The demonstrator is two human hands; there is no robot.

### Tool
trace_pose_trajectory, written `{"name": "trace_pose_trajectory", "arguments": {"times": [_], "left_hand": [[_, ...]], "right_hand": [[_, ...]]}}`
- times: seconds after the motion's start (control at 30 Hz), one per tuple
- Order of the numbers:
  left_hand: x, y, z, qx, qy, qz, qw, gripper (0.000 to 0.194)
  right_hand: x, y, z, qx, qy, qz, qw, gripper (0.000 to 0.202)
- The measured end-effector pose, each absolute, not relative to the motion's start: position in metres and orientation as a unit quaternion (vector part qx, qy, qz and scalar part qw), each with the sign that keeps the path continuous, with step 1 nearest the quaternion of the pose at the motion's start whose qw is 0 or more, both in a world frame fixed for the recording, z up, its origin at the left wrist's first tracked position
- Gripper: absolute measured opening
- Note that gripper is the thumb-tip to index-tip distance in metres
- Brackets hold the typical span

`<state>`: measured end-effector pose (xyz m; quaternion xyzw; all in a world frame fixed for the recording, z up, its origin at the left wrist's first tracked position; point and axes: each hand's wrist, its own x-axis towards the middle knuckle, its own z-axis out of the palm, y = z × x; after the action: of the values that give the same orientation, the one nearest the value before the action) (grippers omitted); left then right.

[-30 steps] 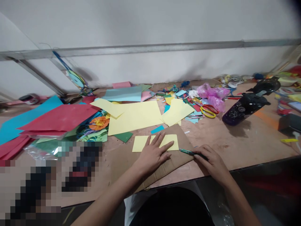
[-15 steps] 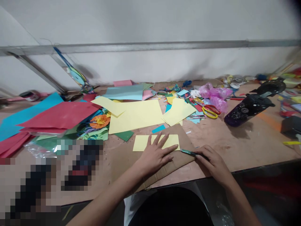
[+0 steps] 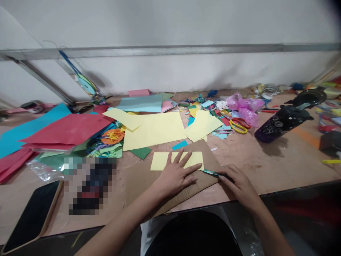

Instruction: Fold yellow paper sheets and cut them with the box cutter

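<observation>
My left hand (image 3: 179, 176) lies flat with fingers spread on a yellow paper strip (image 3: 159, 161), pressing it against a piece of brown cardboard (image 3: 142, 185). In my right hand (image 3: 238, 183) is a slim craft knife (image 3: 211, 172), its fingers closed round the handle. The knife's tip points left and meets the lower right corner of the yellow strip; whether it cuts in cannot be made out. Beyond the cardboard lie a large yellow sheet (image 3: 157, 129) and a folded yellow piece (image 3: 204, 126). A small blue paper scrap (image 3: 179, 145) rests by the cardboard's far edge.
Scissors (image 3: 238, 126) with red and yellow handles lie behind, beside pink plastic (image 3: 246, 108). A dark bottle (image 3: 281, 122) with its lid up stands at right. Red sheets (image 3: 69, 129) are stacked at left. A phone (image 3: 32, 215) lies at the table's near left edge.
My right hand and the craft knife have shifted slightly to the left. My left hand keeps its place on the yellow strip. The phone at lower left now shows clearly.
</observation>
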<state>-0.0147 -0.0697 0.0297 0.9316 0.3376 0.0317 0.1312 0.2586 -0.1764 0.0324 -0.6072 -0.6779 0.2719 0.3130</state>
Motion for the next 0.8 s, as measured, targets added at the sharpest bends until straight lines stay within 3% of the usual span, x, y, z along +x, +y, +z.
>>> {"name": "trace_pose_trajectory", "arguments": {"times": [0.8], "left_hand": [[-0.019, -0.067, 0.042, 0.91, 0.39, 0.041, 0.135, 0.052]], "right_hand": [[0.243, -0.172, 0.022, -0.618, -0.681, 0.22, 0.326, 0.023]]}}
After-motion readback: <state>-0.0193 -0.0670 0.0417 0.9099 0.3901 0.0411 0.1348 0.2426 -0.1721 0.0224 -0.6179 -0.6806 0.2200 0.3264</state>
